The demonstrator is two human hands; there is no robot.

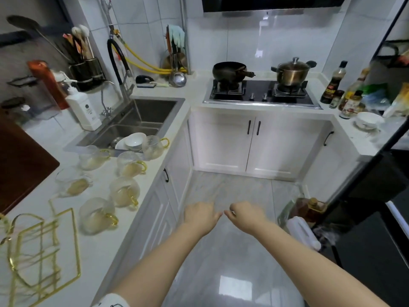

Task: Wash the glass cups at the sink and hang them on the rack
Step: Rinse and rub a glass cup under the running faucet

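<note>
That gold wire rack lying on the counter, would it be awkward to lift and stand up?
The gold wire rack looks like thin open wire, so it is probably light and stiff. It appears to lie on its side near the counter edge, so a push might slide it on the smooth top. Its hooks could snag the nearest glass cup, which looks fragile.

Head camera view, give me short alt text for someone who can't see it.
A person's empty left hand and right hand reach forward over a grey floor; on the white counter to the left, six dirty clear glass cups with gold handles stand between a steel sink and a gold wire rack.
</note>
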